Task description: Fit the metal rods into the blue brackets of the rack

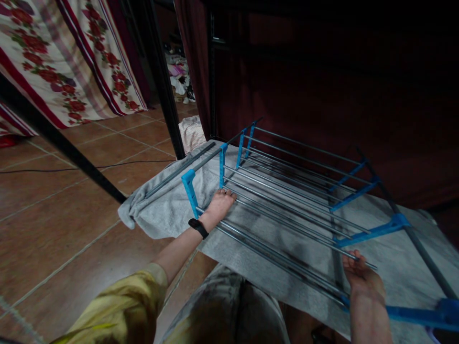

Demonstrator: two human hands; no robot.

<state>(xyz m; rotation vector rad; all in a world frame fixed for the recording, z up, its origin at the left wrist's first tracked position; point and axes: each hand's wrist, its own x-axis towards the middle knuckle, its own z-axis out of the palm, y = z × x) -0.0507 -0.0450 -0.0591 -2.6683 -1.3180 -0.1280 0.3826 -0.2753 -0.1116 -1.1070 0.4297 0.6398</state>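
Note:
A rack of thin grey metal rods and blue plastic brackets lies on a grey cloth (161, 216) in front of me. My left hand (221, 205), with a black band on its wrist, reaches over the front rods (279, 258) and grips a metal rod (287, 220) near its left end. Close to that rod's right end, my right hand (360, 270) has its fingers curled around it, palm up. The rod's tip sticks out past my right hand. Blue brackets (190, 191) stand at the left side, and a long blue bracket (373, 230) slants at the right.
Loose grey tubing (179, 169) lies at the cloth's left end. Dark metal posts (167, 86) frame the left side. A dark red curtain (304, 86) hangs behind. A black cable (89, 167) crosses the tiled floor (71, 215). A flowered curtain (64, 57) hangs farther left.

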